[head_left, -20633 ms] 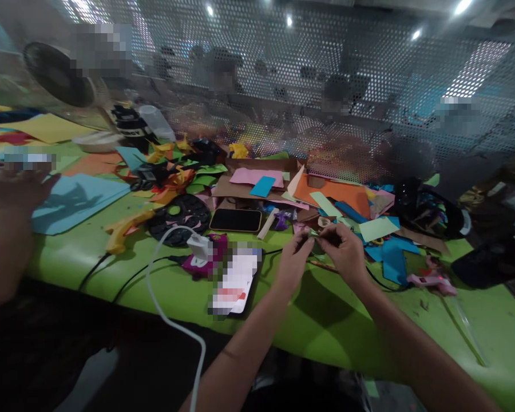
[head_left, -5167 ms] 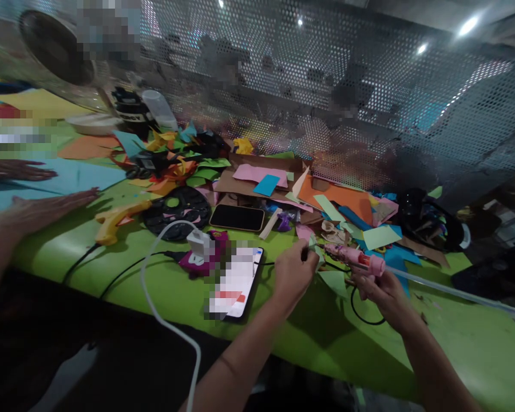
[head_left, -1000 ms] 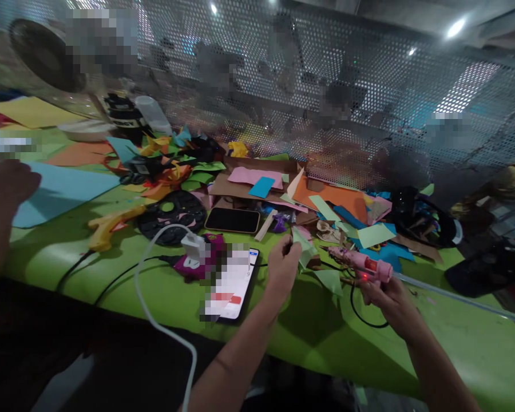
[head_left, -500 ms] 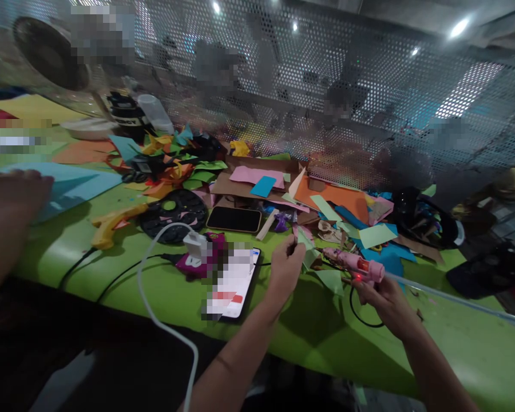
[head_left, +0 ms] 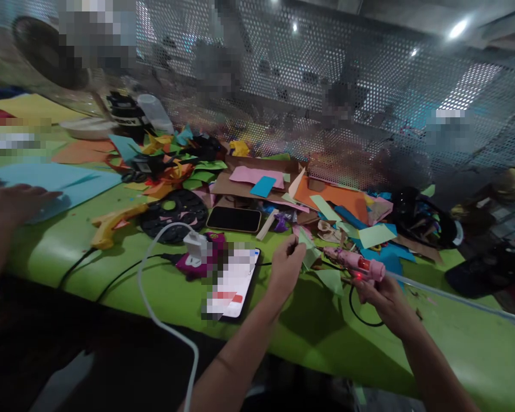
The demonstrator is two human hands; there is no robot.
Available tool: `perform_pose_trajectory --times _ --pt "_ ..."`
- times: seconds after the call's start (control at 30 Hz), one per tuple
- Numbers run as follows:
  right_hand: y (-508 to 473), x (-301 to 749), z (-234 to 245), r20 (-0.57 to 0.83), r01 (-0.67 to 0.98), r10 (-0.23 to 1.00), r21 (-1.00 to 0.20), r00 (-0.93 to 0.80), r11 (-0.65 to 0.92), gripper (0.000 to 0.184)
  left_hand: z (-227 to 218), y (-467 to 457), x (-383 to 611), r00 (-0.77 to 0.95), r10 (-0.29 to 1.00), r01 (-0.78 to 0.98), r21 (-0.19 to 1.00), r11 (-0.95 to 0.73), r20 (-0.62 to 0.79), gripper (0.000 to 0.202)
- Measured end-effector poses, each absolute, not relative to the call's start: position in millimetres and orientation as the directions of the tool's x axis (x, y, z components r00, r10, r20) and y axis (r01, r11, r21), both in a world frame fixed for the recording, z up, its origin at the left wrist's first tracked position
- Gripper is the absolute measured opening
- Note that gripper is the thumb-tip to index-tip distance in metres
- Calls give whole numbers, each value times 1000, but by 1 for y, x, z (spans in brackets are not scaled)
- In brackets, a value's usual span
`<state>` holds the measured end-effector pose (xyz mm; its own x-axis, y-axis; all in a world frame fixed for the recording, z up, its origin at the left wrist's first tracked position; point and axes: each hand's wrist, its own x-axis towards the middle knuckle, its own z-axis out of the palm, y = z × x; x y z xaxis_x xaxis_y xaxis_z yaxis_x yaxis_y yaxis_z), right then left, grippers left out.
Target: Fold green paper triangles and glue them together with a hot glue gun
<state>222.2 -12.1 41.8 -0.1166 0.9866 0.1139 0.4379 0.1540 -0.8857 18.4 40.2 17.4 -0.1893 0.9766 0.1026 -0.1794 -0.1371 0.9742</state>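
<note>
My right hand point(head_left: 384, 300) is wrapped around a pink hot glue gun point(head_left: 364, 266), its red light lit and its nozzle pointing left. A long clear glue stick point(head_left: 450, 294) sticks out of the gun's back end. Close to the nozzle, my left hand point(head_left: 286, 262) is closed, pinching a pale green piece of paper point(head_left: 311, 255). The left fingertips partly hide the paper's edge. Below the nozzle another pale green scrap point(head_left: 331, 280) is seen. Left of my left hand lies a phone with a lit screen point(head_left: 236, 283).
At the left, a co-worker's hand point(head_left: 19, 203) rests on light blue paper point(head_left: 81, 180). A yellow glue gun point(head_left: 111, 226), a black round tray point(head_left: 174, 214), a purple power socket point(head_left: 197, 260) and a dark phone point(head_left: 234, 219) lie on the green table point(head_left: 326, 337). Coloured paper scraps lie behind.
The co-worker's hand at the left has lowered and flattened onto the light blue paper. My own hands, the glue gun and the green paper look almost unmoved.
</note>
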Motion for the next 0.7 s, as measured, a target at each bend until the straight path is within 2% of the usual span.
perform_pose_trajectory --times 0.17,0.3,0.43,0.53,0.6,0.7 --pt "-12 233 33 112 414 991 -901 -72 132 50 20 38 18 -199 973 -204 967 -155 114 25" --pt "-16 259 29 96 329 995 -941 21 83 49 21 38 17 -234 972 -243 965 -97 39 26" --pt "-19 290 27 151 274 946 -959 287 69 51 19 42 15 -243 967 -197 972 -126 76 28" --pt "-15 313 21 92 241 861 -970 500 -37 55 19 44 15 -220 972 -203 971 -125 79 27" --pt "-10 325 16 43 241 821 -963 570 -116 58 20 44 16 -211 976 -214 972 -100 54 25" --pt "0 339 10 42 297 802 -939 596 -172 58 21 43 15 -216 976 -209 976 -65 19 23"
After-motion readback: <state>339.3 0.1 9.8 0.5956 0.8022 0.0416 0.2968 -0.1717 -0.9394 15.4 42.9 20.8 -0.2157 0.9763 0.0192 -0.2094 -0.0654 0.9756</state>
